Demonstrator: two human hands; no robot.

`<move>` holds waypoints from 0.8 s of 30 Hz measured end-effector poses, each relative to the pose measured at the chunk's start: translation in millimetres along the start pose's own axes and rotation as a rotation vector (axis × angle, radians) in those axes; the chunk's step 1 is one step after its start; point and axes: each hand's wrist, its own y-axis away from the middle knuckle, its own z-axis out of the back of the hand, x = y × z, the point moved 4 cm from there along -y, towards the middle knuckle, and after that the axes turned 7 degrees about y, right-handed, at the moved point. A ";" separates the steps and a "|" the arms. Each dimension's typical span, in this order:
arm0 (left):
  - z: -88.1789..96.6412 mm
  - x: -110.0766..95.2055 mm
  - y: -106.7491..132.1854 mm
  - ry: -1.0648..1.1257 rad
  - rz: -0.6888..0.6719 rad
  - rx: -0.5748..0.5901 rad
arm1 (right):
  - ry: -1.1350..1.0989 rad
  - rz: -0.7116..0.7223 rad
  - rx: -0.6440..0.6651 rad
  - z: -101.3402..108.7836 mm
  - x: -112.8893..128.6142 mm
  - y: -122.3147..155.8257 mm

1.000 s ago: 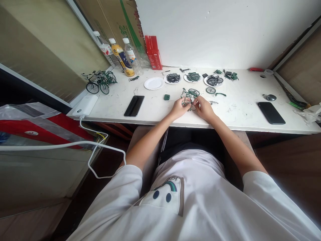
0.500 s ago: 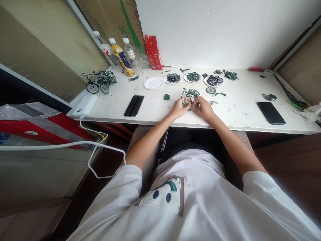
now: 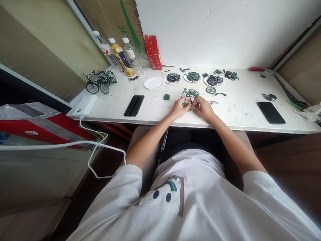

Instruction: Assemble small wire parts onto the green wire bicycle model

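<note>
Near the table's front edge my left hand [image 3: 181, 107] is closed around the frame of a small green model bicycle [image 3: 188, 97]. My right hand [image 3: 202, 107] pinches at the bicycle's right side, fingertips close to the left ones; whether it also holds a tiny part is hidden. One spoked wheel [image 3: 193, 92] shows just beyond the fingers. To the right lie a loose wheel [image 3: 211, 90], a curved green strip [image 3: 220, 94] and a small silvery piece [image 3: 213, 102]. A green block [image 3: 167, 97] sits left of my hands.
Behind stand a bare paper plate [image 3: 153, 83] and several plates of parts, one with green wheels [image 3: 193, 77]. Model bicycles [image 3: 100, 82], bottles [image 3: 122, 57] and a red box [image 3: 153, 53] are at left. Phones [image 3: 134, 105] lie on both sides; a white cable [image 3: 90, 144] hangs at left.
</note>
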 end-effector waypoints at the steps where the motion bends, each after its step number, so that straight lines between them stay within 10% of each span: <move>1: 0.0 -0.3 0.0 -0.004 0.000 -0.001 | -0.001 0.000 0.002 0.0 0.0 0.0; 24: -1.0 -2.8 0.5 -0.064 -0.041 -0.001 | 0.012 0.009 0.026 -1.4 -1.6 -0.6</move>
